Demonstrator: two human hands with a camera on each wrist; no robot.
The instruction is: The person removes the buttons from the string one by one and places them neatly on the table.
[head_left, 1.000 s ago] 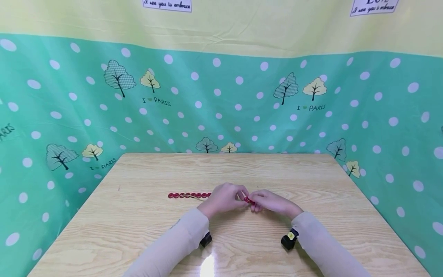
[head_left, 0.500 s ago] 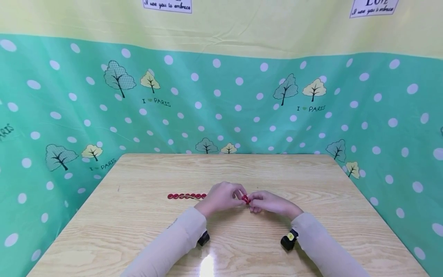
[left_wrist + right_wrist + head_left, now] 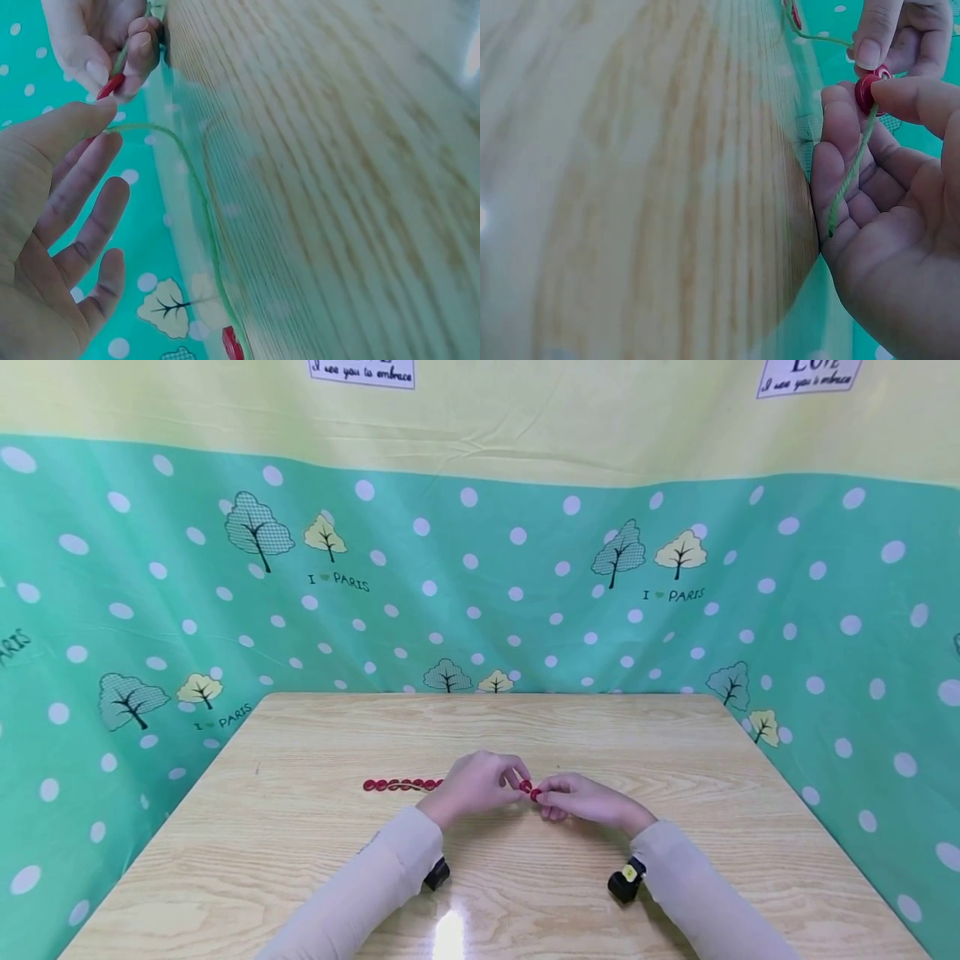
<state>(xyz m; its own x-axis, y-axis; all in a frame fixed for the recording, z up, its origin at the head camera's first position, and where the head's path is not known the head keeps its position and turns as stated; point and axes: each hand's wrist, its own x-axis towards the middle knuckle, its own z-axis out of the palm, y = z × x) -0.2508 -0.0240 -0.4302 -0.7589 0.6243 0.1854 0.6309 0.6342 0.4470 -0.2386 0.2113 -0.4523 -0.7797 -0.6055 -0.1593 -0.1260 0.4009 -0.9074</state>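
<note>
My left hand (image 3: pixel 476 787) pinches a small red button (image 3: pixel 526 786) between thumb and index finger; its other fingers are spread loosely in the left wrist view. Just beside it, my right hand (image 3: pixel 588 799) holds a second red button (image 3: pixel 865 93) between thumb and fingers. A thin green cord (image 3: pixel 847 186) runs from that button across the right palm, its end lying there. On the left hand's side, the cord (image 3: pixel 204 196) curves down to another red button (image 3: pixel 232 343). Fingers partly hide how the cord passes through the held buttons.
A row of red buttons (image 3: pixel 381 785) lies on the wooden table (image 3: pixel 315 860) left of my left hand, a length of cord across it. The left forearm hides the row's right end. A green dotted curtain (image 3: pixel 420 585) hangs behind the table.
My left hand has shifted slightly left, away from the right hand. Two red buttons now show apart between the fingertips, where they were bunched before. The right hand stays nearly still.
</note>
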